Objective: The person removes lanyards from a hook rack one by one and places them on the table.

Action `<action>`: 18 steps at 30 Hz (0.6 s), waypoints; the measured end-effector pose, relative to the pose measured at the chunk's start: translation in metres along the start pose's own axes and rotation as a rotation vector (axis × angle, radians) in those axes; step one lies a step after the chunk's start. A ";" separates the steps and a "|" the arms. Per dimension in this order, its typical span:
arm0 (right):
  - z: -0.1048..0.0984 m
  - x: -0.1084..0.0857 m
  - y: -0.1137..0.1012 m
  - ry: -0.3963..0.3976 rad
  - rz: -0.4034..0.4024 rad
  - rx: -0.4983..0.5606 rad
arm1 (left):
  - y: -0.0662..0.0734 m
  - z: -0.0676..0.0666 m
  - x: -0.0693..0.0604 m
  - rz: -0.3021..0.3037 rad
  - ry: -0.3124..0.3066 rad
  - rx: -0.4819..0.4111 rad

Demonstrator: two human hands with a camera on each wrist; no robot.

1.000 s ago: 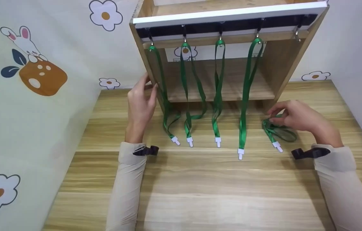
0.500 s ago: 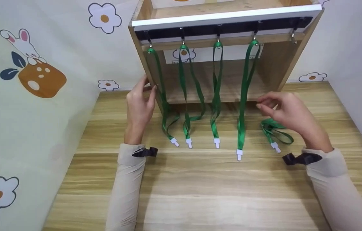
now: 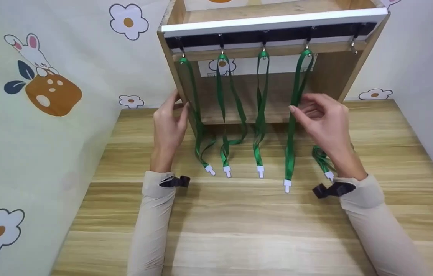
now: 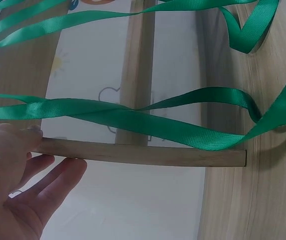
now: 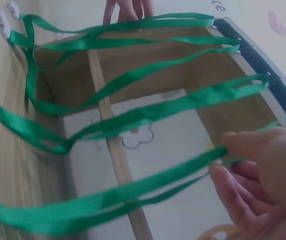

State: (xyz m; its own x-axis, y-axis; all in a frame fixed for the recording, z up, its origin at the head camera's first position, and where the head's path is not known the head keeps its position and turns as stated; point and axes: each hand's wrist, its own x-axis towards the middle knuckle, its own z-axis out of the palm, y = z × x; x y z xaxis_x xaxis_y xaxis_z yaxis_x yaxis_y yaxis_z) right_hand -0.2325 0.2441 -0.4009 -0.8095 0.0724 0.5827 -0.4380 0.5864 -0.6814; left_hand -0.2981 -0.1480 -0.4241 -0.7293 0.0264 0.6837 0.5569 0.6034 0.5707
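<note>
My left hand (image 3: pixel 169 122) grips the left side panel of a wooden rack (image 4: pixel 158 154), thumb on one side and fingers on the other. Several green lanyards hang from the rack's hooks, their white clips lying on the table. Around the rightmost hanging lanyard (image 3: pixel 290 153) my right hand (image 3: pixel 325 119) curls its thumb and fingers, partway down the strap. The right wrist view shows this strap (image 5: pixel 132 192) running between thumb and fingertips. A loose green lanyard (image 3: pixel 319 157) lies bunched on the table, partly hidden by the right wrist.
The far right metal hook (image 3: pixel 353 46) bears no lanyard. A white-edged dark strip (image 3: pixel 285 36) carries the hooks along the rack's front. The rack stands at the back of a wood-grain table (image 3: pixel 239 222), against a printed wall covering (image 3: pixel 97 153).
My right hand let go of the bunched lanyard, then moved left and up to the rightmost hanging lanyard. The left hand stays on the rack's side panel.
</note>
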 end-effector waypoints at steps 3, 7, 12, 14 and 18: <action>0.006 0.001 -0.002 0.045 -0.029 0.004 | -0.001 -0.001 0.000 0.006 0.000 0.005; 0.005 0.000 -0.002 0.097 -0.068 0.024 | -0.001 0.000 0.001 -0.008 -0.004 0.002; -0.003 0.002 -0.007 0.133 -0.155 0.089 | -0.002 0.000 0.001 -0.012 -0.001 -0.010; -0.008 0.002 -0.012 0.140 -0.183 0.111 | -0.003 0.000 0.001 -0.010 0.000 -0.014; -0.018 0.001 -0.024 0.138 -0.230 0.143 | -0.002 0.001 0.001 -0.025 -0.008 -0.006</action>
State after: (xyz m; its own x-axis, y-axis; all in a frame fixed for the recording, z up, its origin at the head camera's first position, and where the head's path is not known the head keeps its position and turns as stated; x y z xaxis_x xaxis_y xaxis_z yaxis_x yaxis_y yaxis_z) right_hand -0.2153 0.2448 -0.3760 -0.6261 0.0655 0.7770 -0.6622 0.4815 -0.5742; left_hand -0.3001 -0.1489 -0.4254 -0.7462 0.0182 0.6655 0.5411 0.5990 0.5903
